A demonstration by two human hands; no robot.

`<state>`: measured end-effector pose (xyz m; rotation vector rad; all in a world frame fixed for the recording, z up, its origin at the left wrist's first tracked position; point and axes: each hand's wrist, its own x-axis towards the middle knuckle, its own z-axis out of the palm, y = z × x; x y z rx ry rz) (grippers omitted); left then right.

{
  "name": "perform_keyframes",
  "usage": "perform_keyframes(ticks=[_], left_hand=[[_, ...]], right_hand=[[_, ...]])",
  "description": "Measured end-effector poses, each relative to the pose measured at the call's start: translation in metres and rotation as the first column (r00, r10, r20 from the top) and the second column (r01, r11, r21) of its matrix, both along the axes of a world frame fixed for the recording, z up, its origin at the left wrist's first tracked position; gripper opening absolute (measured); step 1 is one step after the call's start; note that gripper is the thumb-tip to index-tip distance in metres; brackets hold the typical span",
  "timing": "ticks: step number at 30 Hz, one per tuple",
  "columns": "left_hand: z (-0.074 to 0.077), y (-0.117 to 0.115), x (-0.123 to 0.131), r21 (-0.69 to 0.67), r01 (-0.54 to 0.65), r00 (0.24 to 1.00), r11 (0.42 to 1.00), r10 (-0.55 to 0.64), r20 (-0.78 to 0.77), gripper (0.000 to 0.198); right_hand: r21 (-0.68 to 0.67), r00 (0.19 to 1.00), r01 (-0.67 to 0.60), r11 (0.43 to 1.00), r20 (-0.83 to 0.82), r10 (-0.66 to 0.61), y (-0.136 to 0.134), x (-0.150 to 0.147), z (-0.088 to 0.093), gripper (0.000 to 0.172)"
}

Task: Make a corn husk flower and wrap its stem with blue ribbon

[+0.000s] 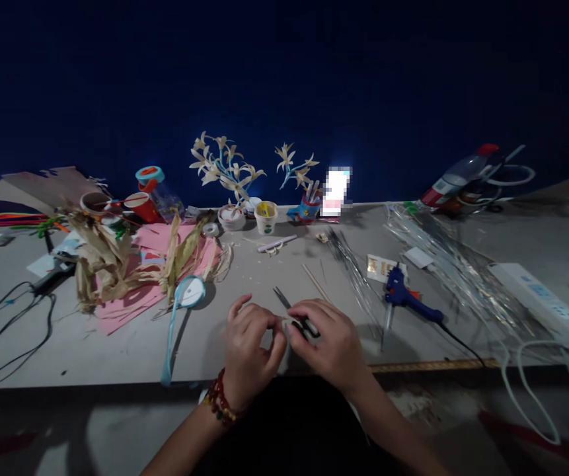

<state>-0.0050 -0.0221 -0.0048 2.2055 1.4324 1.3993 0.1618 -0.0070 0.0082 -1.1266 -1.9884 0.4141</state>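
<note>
My left hand (252, 337) and right hand (331, 340) meet just above the front of the counter (125, 360), my fingertips together on a small pale piece (285, 322) too tiny to make out. In my right hand I hold dark-handled scissors (282, 299), blades pointing away from me. Red beaded bracelets (221, 400) circle my left wrist. To my left lie a roll of blue tape (191, 291), pink sheets (130, 309) and dried husks (86, 264); to my right, loose wires (356, 268) and a blue glue gun (403, 294). Pale flowers (225, 165) stand at the back.
</note>
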Motion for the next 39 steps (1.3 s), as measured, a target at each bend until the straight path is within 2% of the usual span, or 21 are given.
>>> perform_keyframes(ticks=[1, 5, 11, 13, 15, 17, 19, 22, 28, 33, 35, 37, 39], left_hand=[[0.000, 0.000, 0.001, -0.001, 0.004, 1.000, 1.000, -0.004, -0.003, 0.014], [0.000, -0.001, 0.001, -0.003, 0.007, 1.000, 1.000, -0.007, -0.011, 0.015], [-0.002, 0.000, -0.002, 0.003, -0.015, 1.000, 1.000, 0.015, 0.008, 0.014], [-0.002, 0.001, -0.002, -0.003, -0.016, 1.000, 1.000, 0.016, 0.006, 0.013], [-0.002, 0.002, -0.001, -0.012, -0.010, 1.000, 1.000, 0.010, 0.004, 0.013], [-0.001, 0.002, 0.001, -0.016, -0.004, 1.000, 1.000, 0.004, 0.003, 0.013], [0.000, 0.001, 0.002, -0.013, -0.001, 1.000, 1.000, 0.001, -0.001, 0.014], [0.000, 0.000, 0.002, -0.007, -0.004, 1.000, 1.000, 0.004, 0.000, 0.014], [0.001, 0.003, -0.001, 0.017, -0.044, 0.999, 0.999, 0.044, 0.011, 0.014], [0.000, 0.003, 0.002, 0.024, -0.030, 1.000, 0.999, 0.030, 0.000, 0.014], [-0.001, 0.003, 0.002, 0.012, -0.021, 1.000, 1.000, 0.021, -0.012, 0.014], [-0.002, 0.002, 0.001, 0.010, -0.021, 1.000, 1.000, 0.021, -0.016, 0.014], [-0.003, 0.002, -0.001, 0.016, -0.041, 0.999, 0.999, 0.041, -0.007, 0.013]], right_hand=[[-0.002, 1.000, -0.007, 1.000, 0.001, 0.007, 0.000, -0.004, 0.000, 0.004], [0.009, 1.000, -0.003, 1.000, -0.002, 0.003, 0.002, -0.008, -0.005, 0.014], [0.056, 0.990, 0.136, 0.989, -0.045, -0.134, 0.002, 0.010, -0.005, 0.010], [0.025, 0.993, 0.104, 0.994, -0.064, -0.102, 0.000, 0.011, -0.003, 0.010], [-0.029, 0.998, 0.042, 0.999, -0.054, -0.044, -0.002, 0.006, -0.001, 0.018], [-0.056, 0.999, 0.016, 0.998, -0.034, -0.018, -0.003, -0.001, -0.002, 0.014], [-0.049, 0.999, 0.023, 0.999, -0.025, -0.024, -0.002, -0.008, -0.004, 0.005], [-0.003, 0.999, 0.029, 1.000, -0.013, -0.029, 0.001, -0.007, -0.009, 0.011], [0.080, 0.981, 0.195, 0.977, -0.008, -0.195, 0.003, 0.017, -0.009, 0.011], [-0.007, 0.998, 0.058, 0.998, 0.006, -0.058, 0.000, 0.005, -0.002, 0.007], [0.004, 0.999, 0.023, 1.000, 0.028, -0.023, 0.001, -0.002, -0.001, 0.005], [0.029, 0.999, 0.022, 0.999, 0.044, -0.023, 0.003, -0.003, -0.003, 0.010], [0.056, 0.996, 0.076, 0.996, 0.045, -0.078, 0.004, 0.003, -0.006, 0.012]])
